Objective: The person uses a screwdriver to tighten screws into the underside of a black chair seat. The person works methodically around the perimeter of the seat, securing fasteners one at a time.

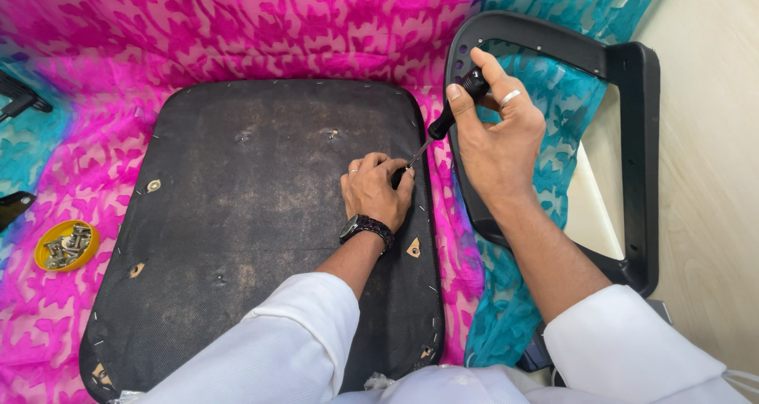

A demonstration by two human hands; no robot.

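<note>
— Right hand (500, 139) closed around the black handle of the screwdriver (451, 115), thumb laid along the grip, shaft slanting down and left toward the seat's right edge.

— And the left hand (378, 190)?

— Curled loosely, knuckles up, resting flat on the chair seat base (237, 214), fingertips pinched at the screwdriver tip. Cannot tell whether a screw sits between them; hidden under the fingers.

— Best way through this step?

— Probably: keep the tip guided by the left fingers until seated, then bring the shaft closer to upright. Looks rather slanted now, so a slip sideways across the dark fabric seems likely. Press down firmly while turning, wrist in line with the handle.

— Where exactly on the seat?

— Near the right edge, a little above the triangular cutout with a metal fitting (413, 248). Seat base lying underside up on pink and turquoise patterned cloth (261, 32).

— Anything nearby worth minding?

— Black chair back frame (624, 96) just beside the right hand, lying on the same cloth; forearm crossing its lower rail. Yellow lid with metal screws and nuts (66, 244) well apart, off the seat's left edge. Worth keeping loose hardware there rather than on the cloth.
</note>
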